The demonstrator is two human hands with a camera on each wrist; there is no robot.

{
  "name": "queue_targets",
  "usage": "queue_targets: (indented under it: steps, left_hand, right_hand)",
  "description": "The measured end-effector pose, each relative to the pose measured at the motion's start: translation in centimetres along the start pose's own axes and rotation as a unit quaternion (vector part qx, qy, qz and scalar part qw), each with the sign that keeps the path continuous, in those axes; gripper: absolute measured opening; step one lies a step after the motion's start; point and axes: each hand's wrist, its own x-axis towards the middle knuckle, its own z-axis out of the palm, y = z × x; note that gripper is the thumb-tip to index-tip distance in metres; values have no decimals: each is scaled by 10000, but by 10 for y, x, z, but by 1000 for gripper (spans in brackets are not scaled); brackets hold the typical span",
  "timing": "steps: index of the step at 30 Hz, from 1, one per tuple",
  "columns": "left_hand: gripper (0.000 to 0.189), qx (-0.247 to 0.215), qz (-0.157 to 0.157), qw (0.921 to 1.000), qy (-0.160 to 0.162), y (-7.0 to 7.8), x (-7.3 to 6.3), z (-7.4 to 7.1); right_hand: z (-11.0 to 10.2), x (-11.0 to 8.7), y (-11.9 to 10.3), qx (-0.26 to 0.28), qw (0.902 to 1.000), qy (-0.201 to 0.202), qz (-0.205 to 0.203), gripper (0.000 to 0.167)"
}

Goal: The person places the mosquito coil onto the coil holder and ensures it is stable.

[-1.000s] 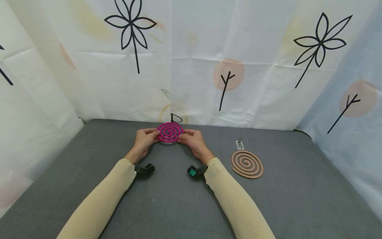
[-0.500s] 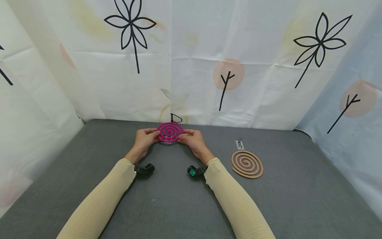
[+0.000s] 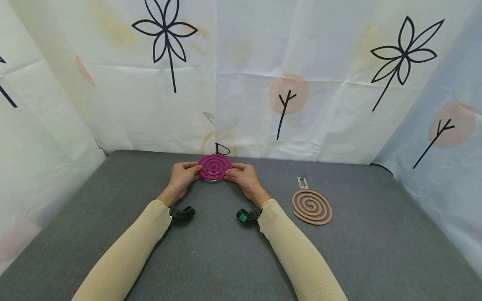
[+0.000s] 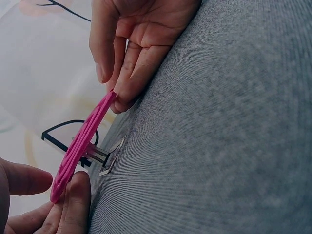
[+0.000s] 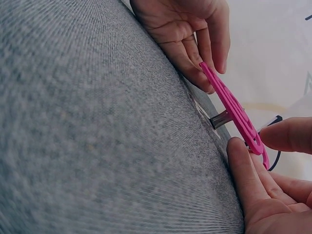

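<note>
A pink mosquito coil [image 3: 213, 167] lies level over a small metal stand at the far middle of the grey table. My left hand [image 3: 180, 179] pinches its left rim, and my right hand [image 3: 246, 179] pinches the right rim the same way. In the left wrist view the coil [image 4: 80, 146] shows edge-on, with the stand's metal prong [image 4: 97, 155] rising to its underside from a flat base. From the right wrist, the coil [image 5: 236, 114] runs between thumb above and fingers below, the prong [image 5: 222, 119] under its middle.
To the right, a brown mosquito coil [image 3: 312, 207] lies flat on the grey table [image 3: 214, 259]. Just behind it is a second small metal stand [image 3: 303, 182]. A white printed cloth [image 3: 244, 100] hangs along the table's back edge and both sides.
</note>
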Motion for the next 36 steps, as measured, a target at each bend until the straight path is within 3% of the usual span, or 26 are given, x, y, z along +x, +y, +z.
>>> queue_targets:
  steps: [17, 36]
  left_hand:
    - [44, 23, 102, 9999, -133, 0, -1, -1]
    - [43, 9, -64, 10000, -32, 4, -1, -3]
  right_hand:
    - [1, -1, -2, -184, 9998, 13, 31, 51]
    - [0, -3, -8, -131, 9997, 40, 204, 49]
